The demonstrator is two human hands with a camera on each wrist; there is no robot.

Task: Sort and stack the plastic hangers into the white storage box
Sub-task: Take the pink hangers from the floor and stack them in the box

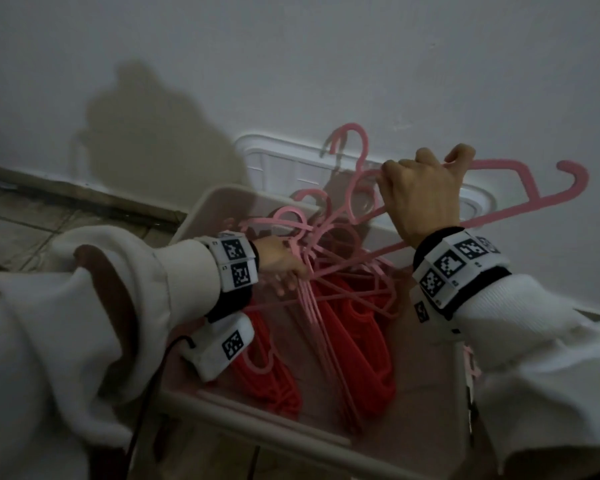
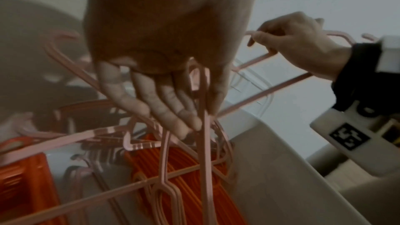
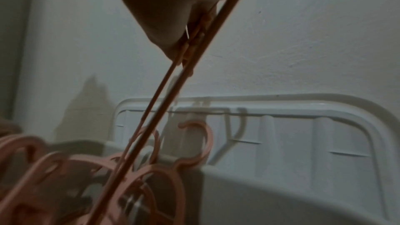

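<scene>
Right now your right hand (image 1: 421, 195) is raised above the white plastic storage box (image 1: 219, 209), its grip clenched round the shoulder of a thin pink plastic hanger (image 1: 520, 188) whose hook points right, toward the pale wall (image 1: 291, 64). Your left hand (image 1: 278, 261) reaches down into the box, fingers (image 2: 173, 109) curled round a bundle of pink plastic hangers (image 1: 312, 306), grasping their thin bars together. Beneath them, stacks of red plastic hangers (image 1: 364, 341) lie along the box floor. Behind the box, a white plastic lid (image 1: 274, 157) leans upright against the wall. Both wrists wear bands with black-and-white square markers (image 1: 447, 265). Tiled floor (image 1: 21, 230) shows at left.
</scene>
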